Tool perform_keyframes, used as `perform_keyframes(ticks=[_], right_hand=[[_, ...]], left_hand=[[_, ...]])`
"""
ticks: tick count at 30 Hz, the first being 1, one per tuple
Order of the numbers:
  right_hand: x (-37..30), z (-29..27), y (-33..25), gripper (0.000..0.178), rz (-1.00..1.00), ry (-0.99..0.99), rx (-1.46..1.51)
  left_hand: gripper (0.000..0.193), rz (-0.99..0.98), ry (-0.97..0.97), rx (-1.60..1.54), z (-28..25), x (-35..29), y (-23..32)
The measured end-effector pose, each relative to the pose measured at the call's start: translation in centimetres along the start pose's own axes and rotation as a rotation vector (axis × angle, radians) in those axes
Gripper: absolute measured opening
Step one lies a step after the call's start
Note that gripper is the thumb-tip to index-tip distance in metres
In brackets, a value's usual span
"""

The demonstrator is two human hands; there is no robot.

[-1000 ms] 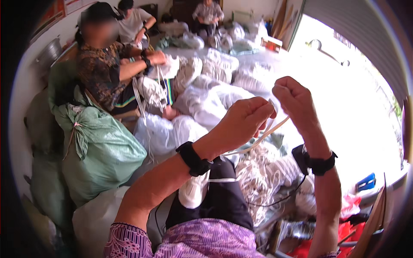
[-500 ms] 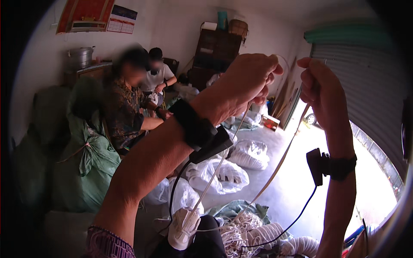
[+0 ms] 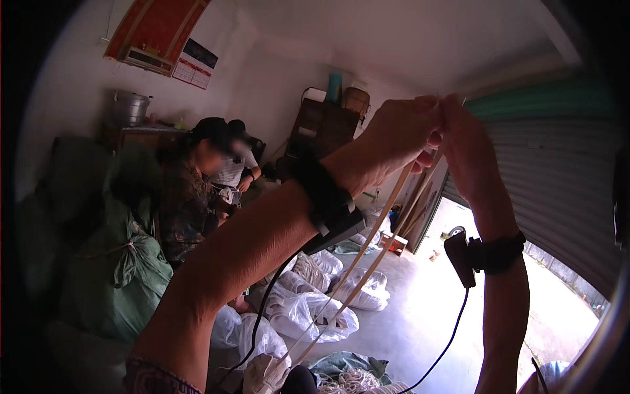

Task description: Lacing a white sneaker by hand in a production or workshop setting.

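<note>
My left hand [image 3: 400, 128] and my right hand [image 3: 466, 144] are raised high and meet at the fingertips, right of centre. Both have their fingers pinched on a pale, flat cord [image 3: 367, 272]. Two taut lengths of it slant down left to a white, shoe-like thing [image 3: 264, 374] by my dark-clothed knee; its exact kind is unclear. A black strap with a small box and cable [image 3: 459, 256] sits on my right wrist, and a similar strap [image 3: 321, 190] is on the left. The cord ends at my fingers are hidden.
Loose whitish cords [image 3: 357, 379] lie on green cloth below. Clear plastic bags [image 3: 308, 312] of pale coils cover part of the floor. A green sack [image 3: 131, 282] stands left, near one seated person [image 3: 187, 210] and another [image 3: 230, 172] behind. A roller shutter [image 3: 551, 171] hangs right.
My hands have come together from a short distance apart; the right hand moved left. The two cord lengths now run close together instead of spreading. The view has tilted up somewhat.
</note>
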State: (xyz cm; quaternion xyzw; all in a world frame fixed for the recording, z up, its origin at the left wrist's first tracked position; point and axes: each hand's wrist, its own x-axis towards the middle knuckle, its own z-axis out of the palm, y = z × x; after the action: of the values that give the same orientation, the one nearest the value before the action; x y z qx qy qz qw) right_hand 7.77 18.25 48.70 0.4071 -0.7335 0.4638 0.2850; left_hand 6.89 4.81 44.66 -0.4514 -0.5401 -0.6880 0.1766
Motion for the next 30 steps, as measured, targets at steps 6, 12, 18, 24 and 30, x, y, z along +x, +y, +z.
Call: perform_keyframes(ticks=[6, 12, 18, 24, 30], right_hand=[[-1.0, 0.6, -2.6, 0.047, 0.101, -0.227, -0.001], [-1.0, 2.1, -1.3, 0.035, 0.034, -0.173, 0.142], [-1.3, 2.1, -0.6, 0.026, 0.036, -0.112, 0.165], [-0.9, 2.1, -0.9, 0.032, 0.041, -0.291, 0.341], [-0.5, 2.0, -0.6, 0.038, 0.1, -0.407, 0.521]], left_hand=[[0.021, -0.043, -0.198, -0.234, -0.9, -1.8, 1.0], [0.019, -0.046, -0.073, -0.298, -1.8, -2.1, 0.9], [0.026, -0.012, -0.089, -0.185, -2.6, -2.8, 1.0], [0.031, 0.017, -0.128, -0.094, -3.6, -2.5, 1.1], [0.026, -0.023, -0.132, -0.048, -3.8, -2.7, 1.8]])
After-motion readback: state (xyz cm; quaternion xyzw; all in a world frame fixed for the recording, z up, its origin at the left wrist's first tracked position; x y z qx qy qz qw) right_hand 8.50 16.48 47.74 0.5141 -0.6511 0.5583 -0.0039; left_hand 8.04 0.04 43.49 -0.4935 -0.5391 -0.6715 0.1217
